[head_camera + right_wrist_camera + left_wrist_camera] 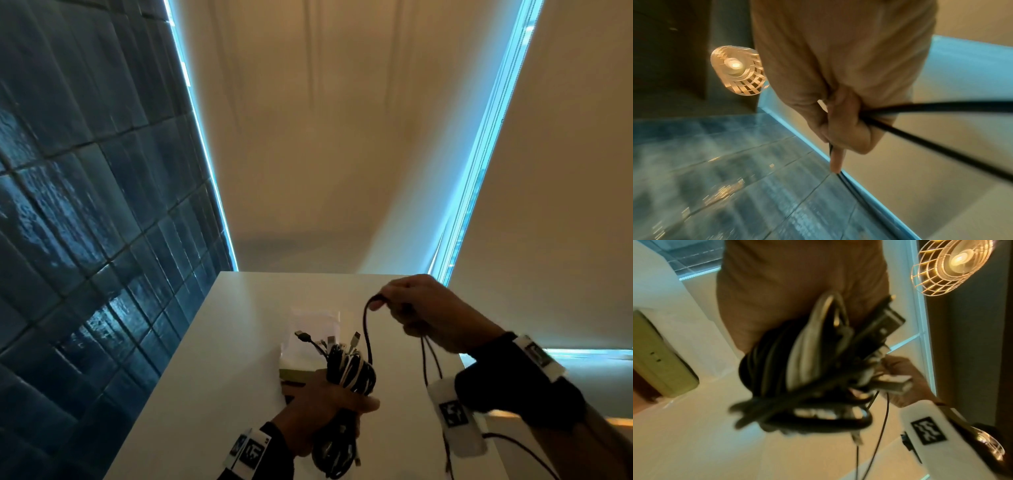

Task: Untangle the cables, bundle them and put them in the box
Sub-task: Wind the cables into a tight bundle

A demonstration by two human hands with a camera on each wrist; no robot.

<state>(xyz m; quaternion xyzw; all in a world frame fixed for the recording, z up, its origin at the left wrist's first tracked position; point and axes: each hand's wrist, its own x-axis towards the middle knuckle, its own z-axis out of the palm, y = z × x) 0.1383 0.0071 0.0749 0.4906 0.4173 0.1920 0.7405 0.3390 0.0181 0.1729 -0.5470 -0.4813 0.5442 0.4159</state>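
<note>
The cable bundle is gripped in the left hand above the near part of the white surface, plug ends sticking up. One black cable is pinched in the right hand, its loop running down to the bundle. The box sits just behind the bundle. Risk-wise: coils could probably get yanked loose if that cable is pulled too hard, and the dangling strands could snag on the wrist gear.
</note>
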